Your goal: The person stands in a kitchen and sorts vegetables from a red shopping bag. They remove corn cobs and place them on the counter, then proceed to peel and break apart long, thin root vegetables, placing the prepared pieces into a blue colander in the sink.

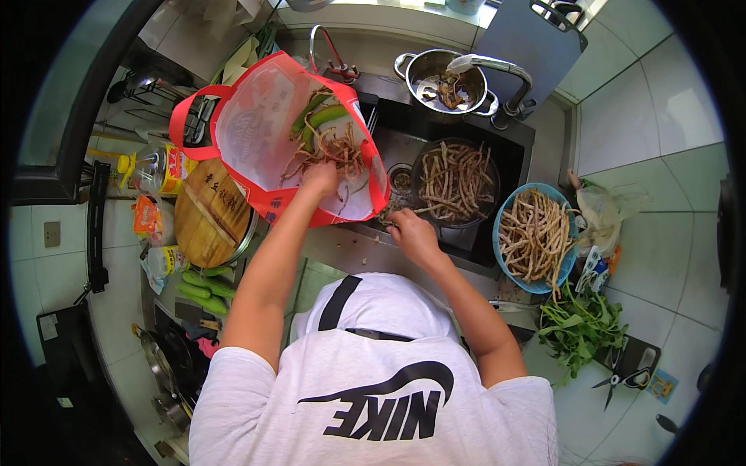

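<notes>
My left hand (322, 176) reaches into a red-rimmed shopping bag (247, 125), among thin brown roots or dried pods (339, 148); its fingertips are hidden. Higher in the bag lie long green vegetables (326, 116). My right hand (415, 234) is at the front rim of the black sink (516, 157), thumb and forefinger close together beside dark scraps (389, 214). Whether it pinches something is unclear. Beyond it, in the sink, a round dark basin (497, 177) holds a heap of brown strands (456, 180).
A steel pot (415, 102) with brown scraps stands under the faucet (513, 87). On the right are a blue basket (500, 262) full of paler strands, leafy greens (583, 326) and scissors (615, 380). Left are a wooden lid (210, 218), an oil bottle (154, 169) and green gourds (204, 291).
</notes>
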Motion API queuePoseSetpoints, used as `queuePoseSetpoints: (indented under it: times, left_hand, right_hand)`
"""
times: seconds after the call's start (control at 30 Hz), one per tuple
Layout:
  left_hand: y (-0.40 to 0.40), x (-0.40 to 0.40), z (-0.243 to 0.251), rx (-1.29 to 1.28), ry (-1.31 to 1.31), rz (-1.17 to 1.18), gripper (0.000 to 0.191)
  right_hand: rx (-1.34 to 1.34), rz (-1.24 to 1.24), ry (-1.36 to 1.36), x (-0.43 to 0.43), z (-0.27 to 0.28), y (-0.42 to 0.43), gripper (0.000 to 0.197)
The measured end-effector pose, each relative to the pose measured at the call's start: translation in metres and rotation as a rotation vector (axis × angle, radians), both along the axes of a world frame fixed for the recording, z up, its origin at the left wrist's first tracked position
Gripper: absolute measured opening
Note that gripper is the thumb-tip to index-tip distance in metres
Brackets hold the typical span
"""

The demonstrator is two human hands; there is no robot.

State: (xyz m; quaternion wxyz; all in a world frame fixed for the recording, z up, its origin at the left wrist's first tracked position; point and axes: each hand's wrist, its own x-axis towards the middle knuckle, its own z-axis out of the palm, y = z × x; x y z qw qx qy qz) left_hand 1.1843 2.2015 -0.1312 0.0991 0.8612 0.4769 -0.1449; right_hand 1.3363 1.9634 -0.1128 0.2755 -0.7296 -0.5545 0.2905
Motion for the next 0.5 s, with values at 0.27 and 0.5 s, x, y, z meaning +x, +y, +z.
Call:
queuePoseSetpoints:
  times: [0.27, 0.5]
  left_hand:
    - [0.003, -0.005, 0.031, -0.104, 0.17, -0.093, 0.029]
    - [0.0, -0.033, 0.13, -0.184, -0.312, -0.149, 0.022]
  right_hand:
    - [0.034, 0.008, 0.099, 0.011, 0.041, 0.012, 0.023]
    - [0.324, -0.058, 0.223, 0.012, 0.085, 0.032, 0.02]
